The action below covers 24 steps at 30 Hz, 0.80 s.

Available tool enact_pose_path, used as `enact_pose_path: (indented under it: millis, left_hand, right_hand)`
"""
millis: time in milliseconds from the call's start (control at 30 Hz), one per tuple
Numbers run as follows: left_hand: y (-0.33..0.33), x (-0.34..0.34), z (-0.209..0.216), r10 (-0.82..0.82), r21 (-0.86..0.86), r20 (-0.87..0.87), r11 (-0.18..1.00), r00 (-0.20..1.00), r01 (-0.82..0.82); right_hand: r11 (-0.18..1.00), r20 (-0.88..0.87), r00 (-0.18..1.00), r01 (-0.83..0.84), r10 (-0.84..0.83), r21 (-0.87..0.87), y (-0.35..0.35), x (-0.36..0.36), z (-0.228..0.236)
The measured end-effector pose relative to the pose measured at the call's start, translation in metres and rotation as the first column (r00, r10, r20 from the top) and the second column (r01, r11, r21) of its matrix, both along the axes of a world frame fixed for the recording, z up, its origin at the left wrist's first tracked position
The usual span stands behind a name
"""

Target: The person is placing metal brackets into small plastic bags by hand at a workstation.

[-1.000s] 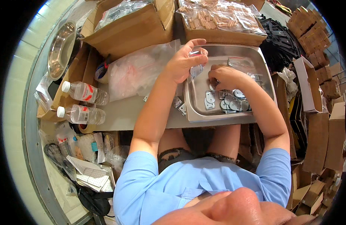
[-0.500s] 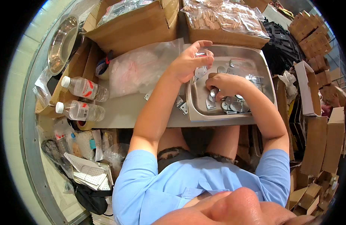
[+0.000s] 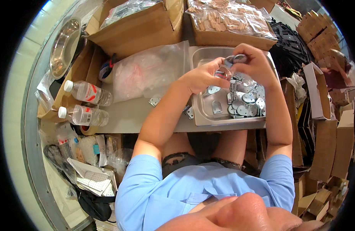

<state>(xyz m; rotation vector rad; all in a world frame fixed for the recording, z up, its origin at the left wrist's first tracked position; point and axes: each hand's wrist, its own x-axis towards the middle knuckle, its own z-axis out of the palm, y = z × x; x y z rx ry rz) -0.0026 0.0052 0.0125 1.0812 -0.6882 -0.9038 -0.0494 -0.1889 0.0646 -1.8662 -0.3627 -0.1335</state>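
Note:
Over the steel tray (image 3: 198, 119), my left hand (image 3: 207, 76) is closed around what looks like a small clear plastic bag (image 3: 222, 73), its fingers and thumb curved about the opening. Close beside it, my right hand (image 3: 258, 65) pinches a couple of round-ended metal brackets (image 3: 238, 58) at the bag's upper side. Whether the brackets are inside the bag is hard to tell. Below both hands, a heap of similar metal brackets (image 3: 243, 109) with small holes lies in the tray. One single bracket (image 3: 216, 107) rests apart from the heap, to its left.
Left of the tray lies a large clear bag (image 3: 146, 73) of red-lined plastic, with loose brackets (image 3: 154, 101) near it. Two water bottles (image 3: 89, 92) lie farther left. Behind stand a cardboard box (image 3: 139, 29) and another box (image 3: 231, 38) of bagged wooden dowels (image 3: 214, 23). Black parts (image 3: 289, 42) are piled right.
My right hand has risen from the heap with metal brackets and met my left hand. My left hand has moved right and slightly down, still holding the clear bag.

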Motion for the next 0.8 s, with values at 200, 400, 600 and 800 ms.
enact_pose_path:
  millis: [200, 400, 600, 800]
  left_hand:
    - [-0.003, 0.003, -0.009, -0.033, -0.033, -0.065, 0.999, 0.997, 0.031]
    - [0.002, 0.004, -0.004, -0.032, -0.100, -0.173, 0.995, 0.984, 0.015]
    - [0.001, 0.006, -0.002, 0.066, -0.059, 0.174, 0.997, 0.983, -0.056]
    - [-0.006, 0.010, -0.007, 0.278, 0.076, 0.225, 0.950, 0.934, -0.302]
  right_hand:
    - [0.981, 0.009, 0.991, -0.131, 0.133, -0.145, 0.004, 0.001, -0.003]
    - [0.873, 0.216, 0.937, -0.148, 0.274, -0.464, 0.007, -0.005, 0.000]
    - [0.905, 0.306, 0.927, -0.075, 0.218, -0.418, 0.013, -0.002, -0.004]
    - [0.932, 0.395, 0.918, 0.168, -0.030, -0.320, 0.008, 0.003, -0.007]
